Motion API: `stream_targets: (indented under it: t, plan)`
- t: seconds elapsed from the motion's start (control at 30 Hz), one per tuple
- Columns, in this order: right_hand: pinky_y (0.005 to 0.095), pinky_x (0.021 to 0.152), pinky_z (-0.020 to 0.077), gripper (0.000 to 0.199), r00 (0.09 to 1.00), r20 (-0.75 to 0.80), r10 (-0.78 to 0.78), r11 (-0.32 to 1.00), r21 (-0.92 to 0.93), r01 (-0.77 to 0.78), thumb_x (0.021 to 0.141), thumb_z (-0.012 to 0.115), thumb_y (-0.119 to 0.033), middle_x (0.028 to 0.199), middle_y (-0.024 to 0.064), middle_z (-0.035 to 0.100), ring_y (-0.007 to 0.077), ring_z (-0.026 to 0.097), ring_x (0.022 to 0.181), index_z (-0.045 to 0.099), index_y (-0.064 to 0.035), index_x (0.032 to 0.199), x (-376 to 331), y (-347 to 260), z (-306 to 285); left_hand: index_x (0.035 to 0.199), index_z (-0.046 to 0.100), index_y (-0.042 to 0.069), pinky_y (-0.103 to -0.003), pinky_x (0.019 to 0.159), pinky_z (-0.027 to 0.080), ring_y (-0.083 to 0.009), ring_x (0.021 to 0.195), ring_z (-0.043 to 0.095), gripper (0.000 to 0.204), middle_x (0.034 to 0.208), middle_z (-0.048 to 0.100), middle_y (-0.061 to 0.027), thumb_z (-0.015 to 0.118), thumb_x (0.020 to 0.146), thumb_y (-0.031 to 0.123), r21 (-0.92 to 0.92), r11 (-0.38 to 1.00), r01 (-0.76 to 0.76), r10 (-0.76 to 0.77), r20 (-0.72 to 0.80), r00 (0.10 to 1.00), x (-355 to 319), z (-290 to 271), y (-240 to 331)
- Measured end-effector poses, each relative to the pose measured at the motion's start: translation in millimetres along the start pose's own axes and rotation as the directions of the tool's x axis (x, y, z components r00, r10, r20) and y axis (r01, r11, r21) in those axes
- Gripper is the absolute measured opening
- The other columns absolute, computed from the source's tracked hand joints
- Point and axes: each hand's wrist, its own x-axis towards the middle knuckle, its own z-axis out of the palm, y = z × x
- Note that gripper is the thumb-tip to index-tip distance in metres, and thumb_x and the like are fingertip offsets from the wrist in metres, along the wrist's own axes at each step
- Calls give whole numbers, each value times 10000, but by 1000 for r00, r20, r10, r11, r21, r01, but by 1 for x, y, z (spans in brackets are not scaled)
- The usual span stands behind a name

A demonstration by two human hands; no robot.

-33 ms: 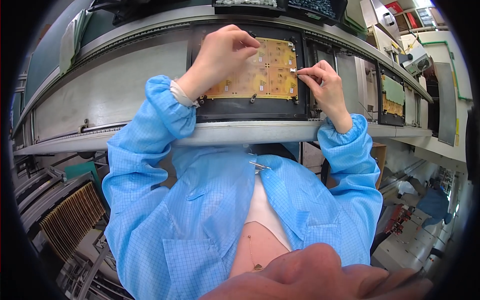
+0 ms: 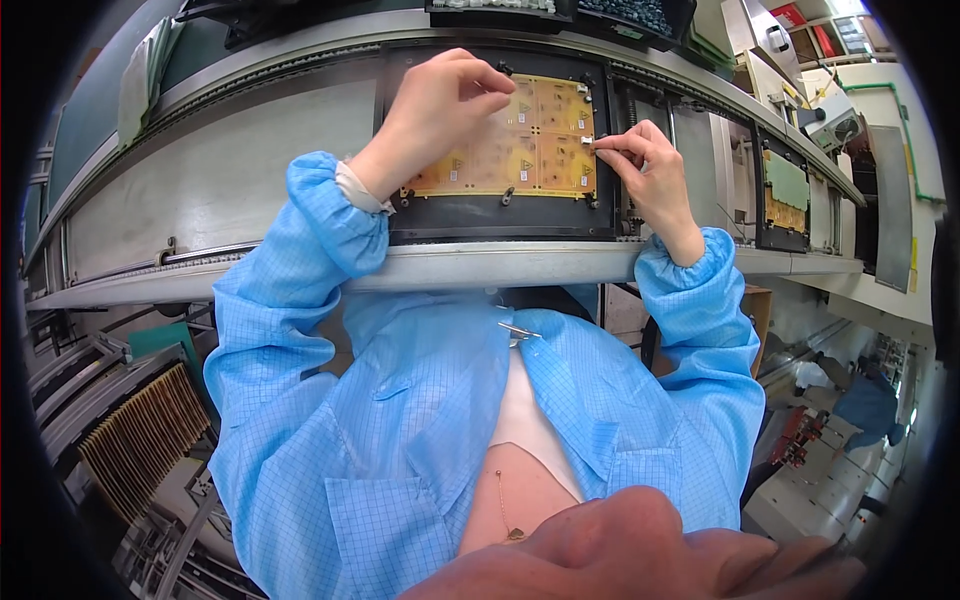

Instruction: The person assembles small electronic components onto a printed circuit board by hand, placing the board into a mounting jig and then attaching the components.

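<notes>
A yellow circuit board panel [image 2: 538, 160], divided into several printed sections, lies in a black carrier frame [image 2: 460, 217] on the conveyor. At the panel's right edge, the thumb and forefinger of my right hand [image 2: 648, 172] pinch at a small white connector [image 2: 587, 141]. Another small white connector [image 2: 582, 88] sits at the upper right corner of the panel. My left hand [image 2: 440, 108] hovers over the panel's left part and hides some of it. Its fingers are curled, thumb close to forefinger; whatever may be between them is hidden.
Metal conveyor rails [image 2: 480, 265] run along the front and back. Behind stand black bins of white parts [image 2: 495, 5] and dark parts [image 2: 635, 15]. A second carrier with a green-covered board [image 2: 786, 185] is on the right. Upright boards fill a rack [image 2: 145, 440] at lower left.
My left hand has shifted very slightly to the left. My right hand stays at the white connector. In the background at right, a person in blue has moved a little.
</notes>
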Motion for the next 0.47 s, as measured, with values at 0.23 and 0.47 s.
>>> stream_targets:
  t: [0.23, 0.47]
  plan:
    - [283, 594, 435, 129, 998, -34, -54, 996, -68, 52, 821, 754, -57, 787, 38, 543, 145, 544, 688, 773, -62, 949, -4, -1, 6, 1009, 746, 37, -281, 811, 567, -159, 889, 708, 156, 984, 691, -62, 718, 869, 99, -107, 994, -22, 17, -47, 999, -6, -13, -4]
    - [323, 651, 474, 135, 964, -99, -245, 942, -258, 213, 825, 745, -60, 781, 67, 570, 177, 583, 745, 769, -46, 957, -9, 3, 16, 1040, 738, 47, -266, 807, 564, -147, 875, 710, 183, 965, 722, -54, 722, 868, 108, -147, 989, -10, 1, -64, 998, -8, -14, -4]
